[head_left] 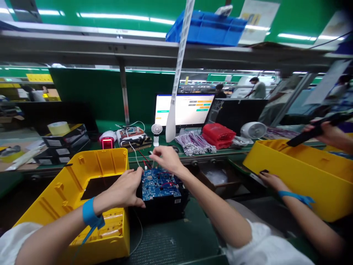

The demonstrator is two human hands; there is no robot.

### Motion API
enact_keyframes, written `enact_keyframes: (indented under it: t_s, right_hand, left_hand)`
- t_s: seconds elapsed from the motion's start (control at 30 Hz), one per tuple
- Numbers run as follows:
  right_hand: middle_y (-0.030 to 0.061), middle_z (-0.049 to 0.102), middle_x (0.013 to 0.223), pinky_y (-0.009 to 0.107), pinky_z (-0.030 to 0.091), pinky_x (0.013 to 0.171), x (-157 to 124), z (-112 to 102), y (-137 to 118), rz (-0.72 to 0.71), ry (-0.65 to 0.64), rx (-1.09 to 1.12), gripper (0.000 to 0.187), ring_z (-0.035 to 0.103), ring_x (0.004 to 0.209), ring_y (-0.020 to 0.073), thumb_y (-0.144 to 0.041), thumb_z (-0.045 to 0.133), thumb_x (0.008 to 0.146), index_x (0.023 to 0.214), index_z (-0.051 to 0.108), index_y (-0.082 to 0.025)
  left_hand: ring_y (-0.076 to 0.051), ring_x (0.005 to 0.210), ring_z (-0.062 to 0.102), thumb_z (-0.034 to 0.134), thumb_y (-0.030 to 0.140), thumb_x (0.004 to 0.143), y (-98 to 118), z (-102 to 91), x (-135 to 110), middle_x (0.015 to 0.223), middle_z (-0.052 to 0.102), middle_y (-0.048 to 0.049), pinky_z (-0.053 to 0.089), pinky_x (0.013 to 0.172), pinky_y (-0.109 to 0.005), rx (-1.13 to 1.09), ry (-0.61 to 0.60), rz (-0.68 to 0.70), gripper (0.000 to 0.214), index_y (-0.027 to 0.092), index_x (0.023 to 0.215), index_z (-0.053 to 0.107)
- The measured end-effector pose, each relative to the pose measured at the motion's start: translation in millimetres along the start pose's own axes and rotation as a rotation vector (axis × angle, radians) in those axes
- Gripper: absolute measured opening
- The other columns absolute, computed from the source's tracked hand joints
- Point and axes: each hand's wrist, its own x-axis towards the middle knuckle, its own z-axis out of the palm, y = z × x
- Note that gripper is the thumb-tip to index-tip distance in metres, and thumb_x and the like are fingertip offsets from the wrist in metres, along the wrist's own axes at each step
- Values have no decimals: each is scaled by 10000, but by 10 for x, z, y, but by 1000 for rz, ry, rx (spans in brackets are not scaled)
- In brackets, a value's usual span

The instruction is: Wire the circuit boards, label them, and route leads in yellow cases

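Note:
A black box (165,209) bears a blue circuit board (158,184) on its top, and a small red light glows on the board. My left hand (128,189) grips the left side of this box, thumb at the front and fingers at the back corner. Above the board's back edge, my right hand (167,159) is closed in a pinch on a small cable connector (150,152). Thin red and black wires (145,157) rise behind the board. Against my left forearm stands a yellow plastic housing (125,228), with a dark panel (97,187) inside.
A co-worker's hands (271,181) are at another yellow housing (298,176) on the right. Behind the board are a small fan (156,134), a scanner with red light (107,141), wire bundles (193,142), red bags (219,135) and a monitor (190,110). A white strip (176,84) hangs down.

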Motion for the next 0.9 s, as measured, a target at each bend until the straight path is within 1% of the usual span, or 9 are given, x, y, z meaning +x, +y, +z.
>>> enact_keyframes:
  t_s: [0.1,0.2,0.33,0.43,0.57,0.67,0.8,0.87,0.9]
  right_hand:
    - [-10,629,582,239,389,593,226,239,228,54,-372,128,193,578,612,139,-325,669,726,596,634,-186]
    - [-6,643,590,232,422,572,323,329,280,115,-552,321,202,594,588,137,-348,670,707,596,638,-182]
    - [0,599,508,235,370,499,357,368,209,121,-453,82,226,551,522,139,-354,732,635,527,617,-192]
    - [-1,572,462,234,350,503,344,443,166,127,-396,24,226,517,497,124,-302,759,599,487,609,-176]
    - [18,599,481,214,402,534,356,460,177,225,-367,153,240,547,469,103,-205,571,776,561,623,-110]
    - [38,646,548,213,459,574,456,282,235,301,-294,239,290,602,494,112,-231,466,868,644,609,-114]
    - [35,678,602,217,501,652,539,-41,318,337,-207,298,254,657,577,133,-287,514,866,654,565,-158]
    - [31,682,606,218,510,648,478,-143,340,334,-202,325,221,664,582,138,-258,517,857,659,550,-165]
    - [29,683,608,220,515,636,423,-174,352,328,-206,340,201,666,581,141,-235,515,850,663,545,-167]
  left_hand:
    - [-318,1048,514,791,385,582,15,-6,-2,1109,553,-141,403,924,-434,-11,-6,8,733,135,1153,404]
    - [-319,1079,498,793,360,580,12,2,2,1170,534,-156,390,950,-452,-24,-8,4,783,125,1214,399]
    - [-350,1199,434,786,362,592,24,-19,6,1348,429,-186,360,997,-492,-7,-33,23,926,151,1371,331]
    - [-385,1262,381,746,376,645,62,-60,-4,1434,337,-181,353,994,-532,69,-85,8,856,231,1395,362]
    - [-404,1251,395,747,401,646,70,-61,-10,1406,382,-171,377,979,-532,102,-89,-1,851,265,1399,373]
    - [-392,1290,359,770,427,639,41,-45,18,1449,328,-173,358,1014,-511,89,-105,-28,852,266,1386,393]
    - [-410,1358,226,807,475,605,56,-206,-47,1523,155,-156,308,1054,-530,137,-147,-12,880,328,1373,404]
    - [-397,1384,148,799,496,615,64,-382,-248,1544,80,-100,271,1078,-545,198,-65,27,880,377,1378,379]
    - [-375,1389,153,773,512,646,48,-472,-407,1547,83,-67,270,1086,-542,210,32,24,879,397,1397,331]
